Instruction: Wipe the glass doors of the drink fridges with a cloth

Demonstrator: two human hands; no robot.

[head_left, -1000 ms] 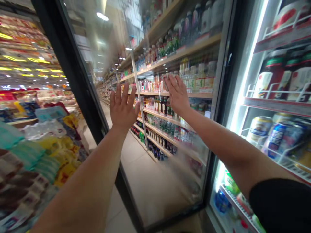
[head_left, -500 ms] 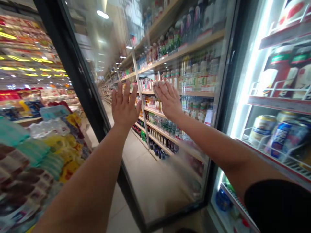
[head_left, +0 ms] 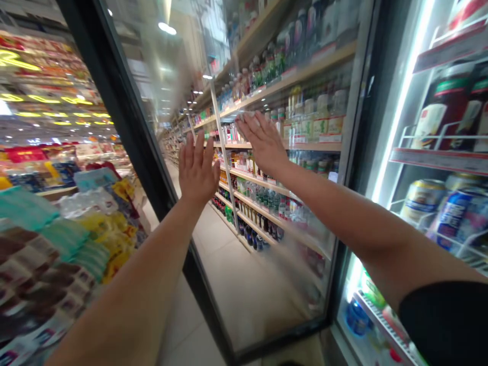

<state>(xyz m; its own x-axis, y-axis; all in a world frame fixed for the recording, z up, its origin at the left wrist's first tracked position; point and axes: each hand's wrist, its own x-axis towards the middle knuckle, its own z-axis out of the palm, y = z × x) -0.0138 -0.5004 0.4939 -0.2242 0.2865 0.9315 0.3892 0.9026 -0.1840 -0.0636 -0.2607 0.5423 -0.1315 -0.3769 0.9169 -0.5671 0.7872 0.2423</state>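
Note:
In front of me a glass door [head_left: 267, 284] in a black frame stands swung out from a lit drinks fridge. My left hand [head_left: 198, 170] is at the glass with its palm toward it, fingers stretched up and slightly apart, holding nothing. Higher and to the right, my right hand [head_left: 265, 140] lies flat at the pane, fingers slanting up and left. A pale cloth [head_left: 241, 120] shows in part at its fingertips; the rest is hidden under the hand. Parts of the glass look hazy, and bottle shelves show through it.
At right, the fridge shelf [head_left: 438, 157] carries bottles, with cans [head_left: 423, 198] below. Packaged goods [head_left: 72, 234] are piled at left, close to my left arm. Shelves of bottles [head_left: 316, 119] line the aisle seen through the door, above a tiled floor [head_left: 213, 234].
My right hand has moved slightly up and left across the glass. My left hand stays near the same place at the pane, its fingers a little closer together. The view has shifted slightly.

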